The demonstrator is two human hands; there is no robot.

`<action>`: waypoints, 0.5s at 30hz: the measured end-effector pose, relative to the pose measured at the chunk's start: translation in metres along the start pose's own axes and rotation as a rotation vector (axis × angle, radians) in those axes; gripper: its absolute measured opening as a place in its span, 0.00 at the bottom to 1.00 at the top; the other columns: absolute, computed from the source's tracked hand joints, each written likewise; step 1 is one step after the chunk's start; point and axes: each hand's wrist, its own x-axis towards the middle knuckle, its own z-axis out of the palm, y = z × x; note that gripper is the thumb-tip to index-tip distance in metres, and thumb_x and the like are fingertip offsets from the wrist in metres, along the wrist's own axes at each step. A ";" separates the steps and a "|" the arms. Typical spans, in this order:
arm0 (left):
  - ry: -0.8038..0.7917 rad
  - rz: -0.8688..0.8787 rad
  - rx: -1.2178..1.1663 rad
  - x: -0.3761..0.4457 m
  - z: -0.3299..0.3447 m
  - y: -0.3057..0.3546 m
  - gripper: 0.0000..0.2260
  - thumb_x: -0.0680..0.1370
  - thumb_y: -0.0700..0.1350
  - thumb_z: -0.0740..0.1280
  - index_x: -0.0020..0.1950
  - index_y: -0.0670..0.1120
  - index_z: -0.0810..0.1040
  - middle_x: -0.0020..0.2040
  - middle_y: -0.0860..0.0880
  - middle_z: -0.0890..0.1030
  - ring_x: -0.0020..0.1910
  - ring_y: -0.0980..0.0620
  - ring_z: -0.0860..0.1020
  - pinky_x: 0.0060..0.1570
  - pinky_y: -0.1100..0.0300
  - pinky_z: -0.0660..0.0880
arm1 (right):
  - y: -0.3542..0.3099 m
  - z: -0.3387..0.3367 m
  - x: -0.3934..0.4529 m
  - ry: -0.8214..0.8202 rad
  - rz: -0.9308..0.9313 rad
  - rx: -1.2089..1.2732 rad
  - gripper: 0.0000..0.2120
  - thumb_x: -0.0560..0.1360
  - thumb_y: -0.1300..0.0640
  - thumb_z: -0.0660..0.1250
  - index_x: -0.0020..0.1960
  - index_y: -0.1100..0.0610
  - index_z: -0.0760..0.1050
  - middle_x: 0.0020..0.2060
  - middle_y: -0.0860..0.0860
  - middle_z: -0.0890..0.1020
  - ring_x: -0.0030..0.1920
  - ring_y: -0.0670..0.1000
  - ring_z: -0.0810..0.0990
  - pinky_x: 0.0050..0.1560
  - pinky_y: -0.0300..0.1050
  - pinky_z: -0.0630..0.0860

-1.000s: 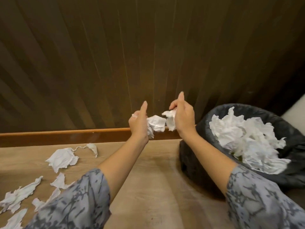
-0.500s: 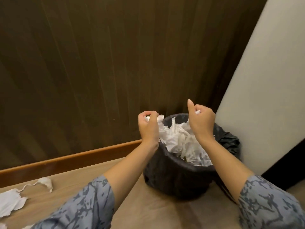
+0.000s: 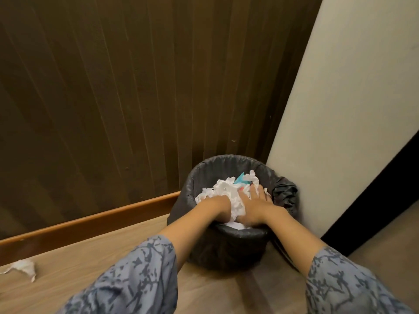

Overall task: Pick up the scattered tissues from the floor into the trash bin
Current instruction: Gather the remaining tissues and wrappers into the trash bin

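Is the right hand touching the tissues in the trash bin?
Touching. The head view shows the right hand lying flat, fingers spread, on the tissues inside the trash bin.

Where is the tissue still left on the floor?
In the head view, one crumpled tissue lies at far lower left on the wooden floor, near the baseboard, well left of the trash bin.

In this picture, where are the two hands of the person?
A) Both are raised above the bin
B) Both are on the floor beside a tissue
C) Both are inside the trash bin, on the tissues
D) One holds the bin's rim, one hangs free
C: the left hand and the right hand both reach past the rim of the trash bin and lie on the white tissues inside it.
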 end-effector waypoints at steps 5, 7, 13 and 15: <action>0.095 0.106 -0.535 -0.001 -0.025 -0.018 0.35 0.73 0.40 0.68 0.74 0.47 0.53 0.66 0.44 0.70 0.58 0.49 0.74 0.49 0.60 0.74 | -0.003 -0.037 -0.002 -0.052 -0.089 0.080 0.53 0.67 0.35 0.69 0.78 0.42 0.37 0.79 0.55 0.46 0.78 0.62 0.44 0.75 0.64 0.53; 0.100 0.149 -0.834 -0.012 -0.041 -0.032 0.32 0.73 0.36 0.66 0.74 0.49 0.58 0.70 0.45 0.67 0.59 0.51 0.71 0.48 0.62 0.73 | -0.013 -0.063 -0.012 -0.050 -0.142 0.096 0.49 0.70 0.44 0.73 0.79 0.44 0.44 0.78 0.53 0.56 0.75 0.60 0.60 0.70 0.58 0.67; 0.517 0.069 -0.674 -0.076 -0.057 -0.110 0.22 0.75 0.31 0.61 0.66 0.50 0.71 0.67 0.49 0.73 0.67 0.51 0.70 0.59 0.60 0.71 | -0.097 -0.100 -0.031 0.347 -0.389 0.287 0.24 0.79 0.57 0.65 0.73 0.49 0.65 0.68 0.51 0.74 0.63 0.56 0.76 0.58 0.49 0.78; 0.568 0.010 -0.505 -0.108 -0.049 -0.144 0.19 0.76 0.34 0.62 0.64 0.50 0.74 0.64 0.49 0.76 0.63 0.53 0.73 0.59 0.60 0.72 | -0.140 -0.091 -0.037 0.382 -0.560 0.449 0.18 0.79 0.52 0.66 0.68 0.49 0.71 0.60 0.49 0.79 0.57 0.50 0.78 0.55 0.45 0.79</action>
